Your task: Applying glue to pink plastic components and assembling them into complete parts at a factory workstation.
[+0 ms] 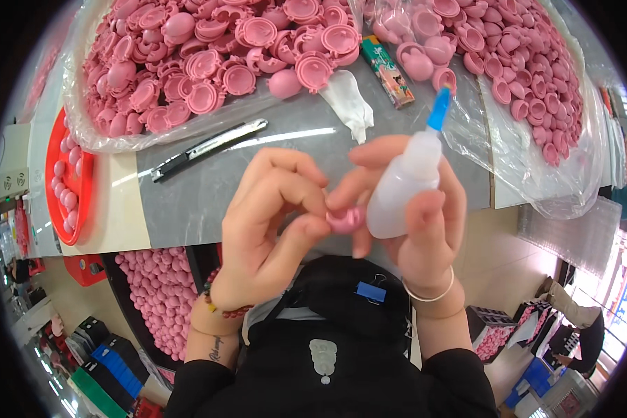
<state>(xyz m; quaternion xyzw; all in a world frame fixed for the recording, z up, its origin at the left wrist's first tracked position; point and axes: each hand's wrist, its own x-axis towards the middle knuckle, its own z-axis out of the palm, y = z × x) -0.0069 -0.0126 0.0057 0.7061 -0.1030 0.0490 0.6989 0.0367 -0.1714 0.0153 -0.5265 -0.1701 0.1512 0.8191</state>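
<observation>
My left hand (275, 216) pinches a small pink plastic piece (346, 220) over the near edge of the grey table. In my right hand (432, 230) is a translucent white squeeze bottle (403, 198) with a blue nozzle cap (439, 110) tilted up and to the right. The right fingertips also touch the pink piece beside the bottle. Part of that piece is hidden behind my fingers.
A heap of pink shell pieces (209, 63) lies on clear plastic at the back, another pink heap (536, 76) at right. Between them are a utility knife (209, 149), a crumpled white wrapper (350, 103) and a green box (387, 72). A red tray (83, 188) holds pink balls at left.
</observation>
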